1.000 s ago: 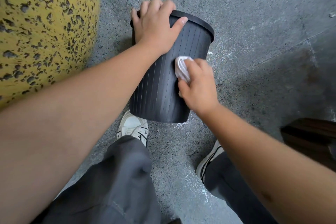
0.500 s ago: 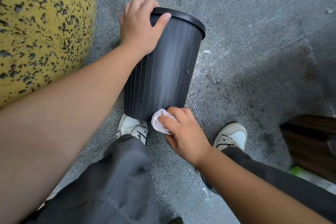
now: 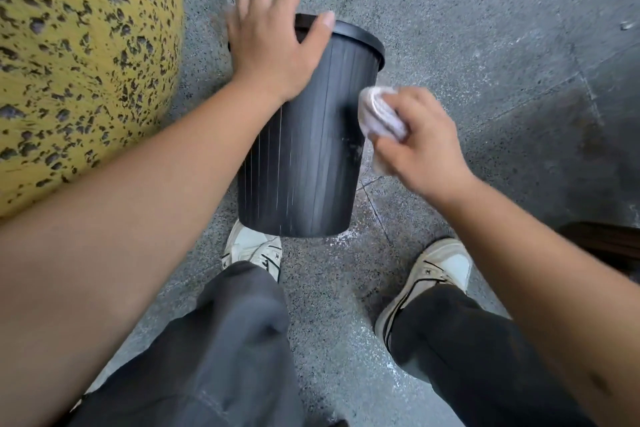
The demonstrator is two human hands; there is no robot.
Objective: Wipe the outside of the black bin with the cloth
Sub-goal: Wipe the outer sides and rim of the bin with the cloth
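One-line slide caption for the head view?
Right hand presses a white cloth to the black bin while the left hand rests at its rim.

Quick headcount from where I'm standing: one black bin (image 3: 304, 149), one white cloth (image 3: 379, 114), and two hands of mine on the job, left hand (image 3: 273, 42) and right hand (image 3: 419, 146). Two sneakers down on the floor, left sneaker (image 3: 254, 248) and right sneaker (image 3: 433, 274). One big yellow speckled thing (image 3: 79, 59) at the left edge, and one dark wooden thing (image 3: 606, 243) at the right edge.
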